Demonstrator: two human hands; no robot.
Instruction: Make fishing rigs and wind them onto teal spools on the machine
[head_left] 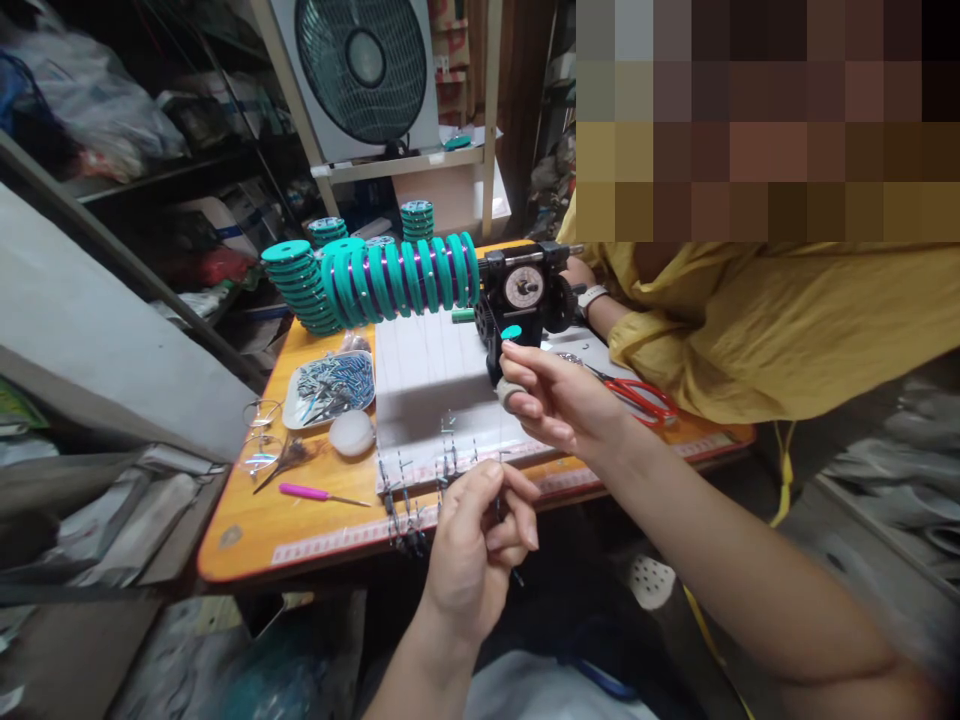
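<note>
Teal foam spools (401, 275) sit in a row on the shaft of a black winding machine (521, 290), and fine lines hang from them. My right hand (559, 395) is closed in a pinch just in front of the machine, with a wrap on one finger. A small teal disc (511, 332) shows right at its fingertips; whether it is touched I cannot tell. My left hand (480, 540) is lower, at the table's front edge, its thumb and finger pinched together. A faint thin line runs between the hands. Beside my left hand, dark small rigs (409, 510) dangle over the edge.
On the wooden table (240, 530) are a tray of small metal parts (334, 388), a round white container (352, 433), a purple-handled pick (304, 492), black scissors (281, 462) and red-handled scissors (637, 397). Stacked teal spools (296, 285) stand behind. A person in yellow (750, 330) sits at right.
</note>
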